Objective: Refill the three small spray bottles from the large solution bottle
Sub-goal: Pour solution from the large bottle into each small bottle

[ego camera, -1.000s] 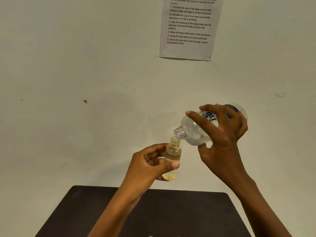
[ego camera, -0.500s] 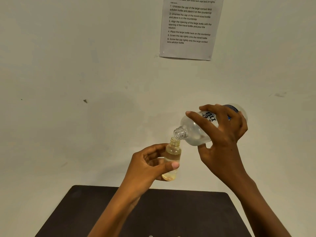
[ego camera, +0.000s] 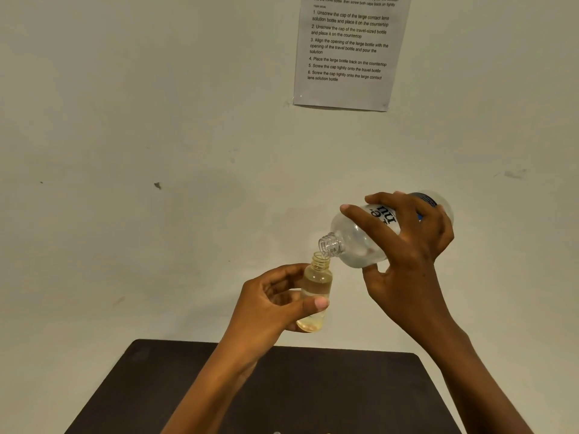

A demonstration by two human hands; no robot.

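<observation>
Above table (ego camera: 313,386) | left fingers (ego camera: 308,305) grip small bottle (ego camera: 316,278) | right fingers (ego camera: 369,222) grip large bottle (ego camera: 357,242)

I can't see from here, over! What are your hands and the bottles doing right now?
Left hand grips small bottle, upright, uncapped. Right hand tips large bottle, mouth at its neck. Nothing blocks the pour.
</observation>
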